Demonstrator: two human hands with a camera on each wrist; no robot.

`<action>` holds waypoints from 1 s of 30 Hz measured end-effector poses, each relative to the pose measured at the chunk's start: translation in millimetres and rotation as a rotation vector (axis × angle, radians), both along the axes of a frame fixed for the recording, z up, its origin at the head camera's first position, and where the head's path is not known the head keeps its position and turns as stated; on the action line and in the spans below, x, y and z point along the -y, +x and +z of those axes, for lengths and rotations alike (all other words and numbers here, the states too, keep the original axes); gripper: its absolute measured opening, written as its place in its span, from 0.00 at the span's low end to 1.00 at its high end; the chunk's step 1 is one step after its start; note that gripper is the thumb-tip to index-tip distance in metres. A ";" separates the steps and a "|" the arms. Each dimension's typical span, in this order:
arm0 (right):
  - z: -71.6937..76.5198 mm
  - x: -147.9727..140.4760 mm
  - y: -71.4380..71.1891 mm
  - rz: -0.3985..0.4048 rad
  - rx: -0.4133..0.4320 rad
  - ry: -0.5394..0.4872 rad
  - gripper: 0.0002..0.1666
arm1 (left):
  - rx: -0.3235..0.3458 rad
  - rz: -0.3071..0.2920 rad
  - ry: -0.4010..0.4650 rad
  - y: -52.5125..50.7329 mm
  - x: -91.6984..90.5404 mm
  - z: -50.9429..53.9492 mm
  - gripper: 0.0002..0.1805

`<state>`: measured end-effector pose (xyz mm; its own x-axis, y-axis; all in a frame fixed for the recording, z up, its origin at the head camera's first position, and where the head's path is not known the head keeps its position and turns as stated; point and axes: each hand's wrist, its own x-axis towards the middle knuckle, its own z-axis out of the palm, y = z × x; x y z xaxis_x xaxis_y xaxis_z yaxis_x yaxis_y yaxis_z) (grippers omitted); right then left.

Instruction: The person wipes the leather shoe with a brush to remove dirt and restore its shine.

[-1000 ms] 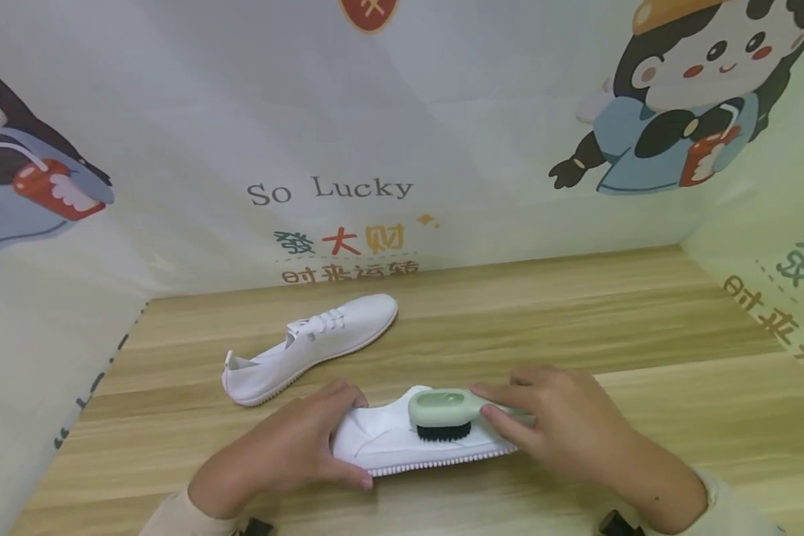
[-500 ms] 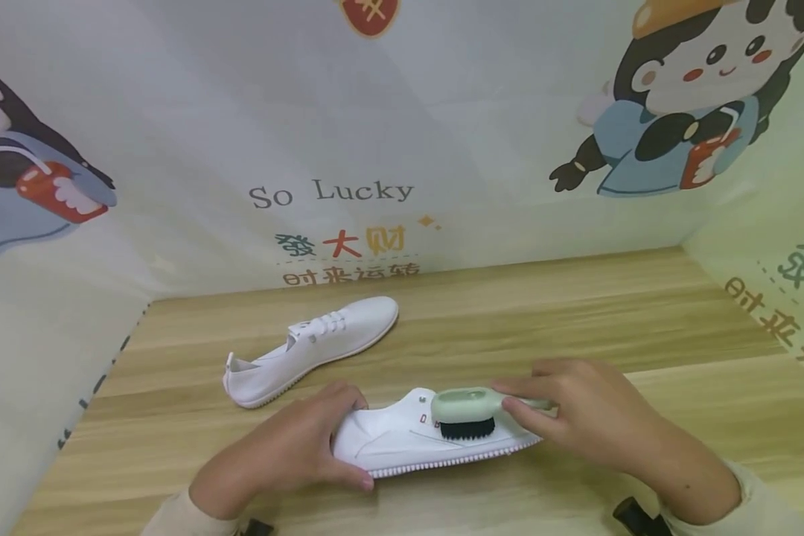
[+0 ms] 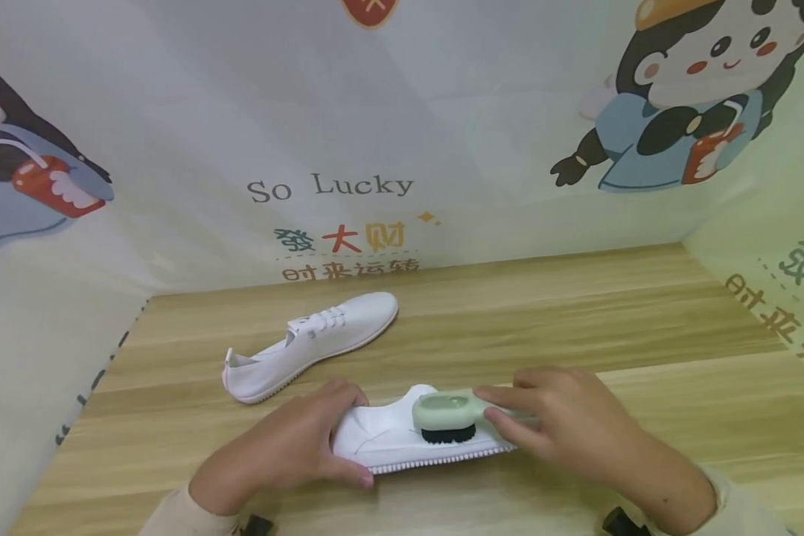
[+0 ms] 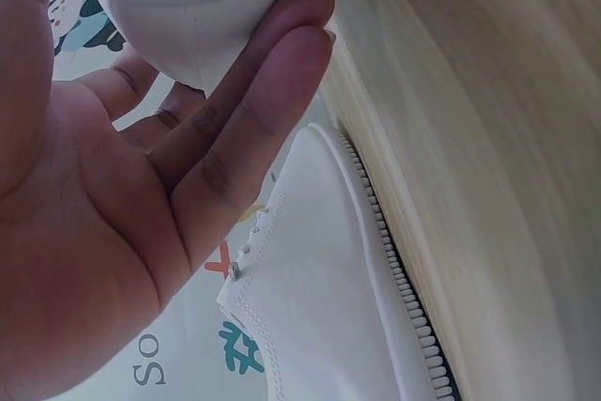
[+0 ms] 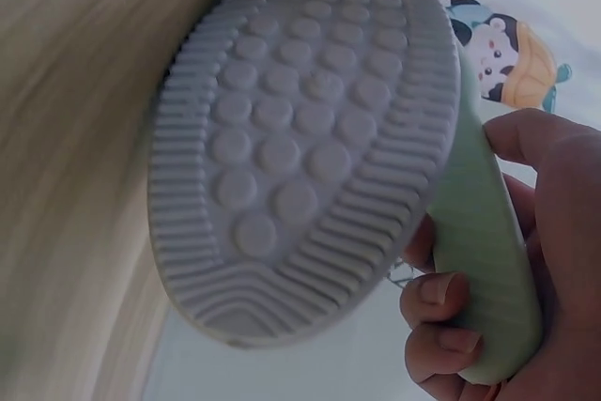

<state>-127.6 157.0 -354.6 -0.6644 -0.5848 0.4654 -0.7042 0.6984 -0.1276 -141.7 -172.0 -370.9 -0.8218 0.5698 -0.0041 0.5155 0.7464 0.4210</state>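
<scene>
Head view. The left hand enters from the lower left, thumb on the near side and fingers on the far side, gripping the heel end of the white shoe. The right hand enters from the lower right; its fingers are curled round the handle of the green brush. The black bristles face down against the shoe's upper. Each forearm ends in a pale sleeve. The second shoe, white and laced, lies on the wood-grain table beyond the left hand, toe toward the upper right. A pale printed sheet rises behind the table and along both sides; it bears the lettering "So Lucky", Chinese characters and cartoon figures.

Left wrist view. The palm is turned partly toward the camera. The fingers are bent, not fully closed — their tips bear on the white heel. The second shoe is beyond, its ribbed sole edge along the table.

Right wrist view. The studded sole of the gripped shoe faces the camera, its toe end raised and tilted. The fingers wrap the green handle — the bristles are hidden behind the shoe.
</scene>
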 end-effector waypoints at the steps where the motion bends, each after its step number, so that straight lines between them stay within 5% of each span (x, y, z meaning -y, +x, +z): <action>1: -0.9 1.2 -0.2 0.009 -0.018 -0.005 0.15 | 0.002 0.000 0.002 0.0 0.0 0.3 0.37; 7: -7.9 7.9 0.8 0.068 -0.074 -0.022 0.17 | 0.020 -0.004 0.000 0.0 0.5 0.6 0.36; 18: -9.2 14.3 6.8 0.058 0.022 0.080 0.31 | 0.030 0.004 -0.002 -1.9 0.3 3.3 0.37; 30: -13.2 21.0 7.7 0.193 -0.023 0.009 0.26 | 0.022 0.007 0.002 -1.8 -0.1 0.6 0.36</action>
